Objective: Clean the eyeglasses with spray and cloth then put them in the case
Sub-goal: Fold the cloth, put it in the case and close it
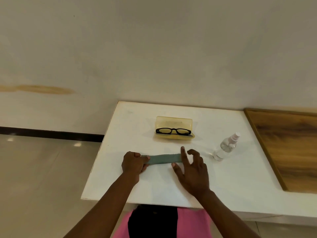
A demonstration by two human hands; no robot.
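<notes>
A grey-green cloth [162, 159], folded into a narrow strip, lies on the white table [154, 186]. My left hand [133, 164] grips its left end with curled fingers. My right hand [190, 170] pinches its right end between thumb and forefinger, the other fingers lifted and loosely bent. Behind the cloth stands an open yellow translucent case [174, 122] with the black-framed eyeglasses [173, 131] folded in its lower half. A clear spray bottle [226, 146] with a pale pink nozzle stands to the right of my right hand.
A brown wooden board [288, 148] covers the table's right part. The table's left edge drops to a tiled floor [42, 169]. A cream wall rises right behind the table. Pink and black clothing shows below the front edge.
</notes>
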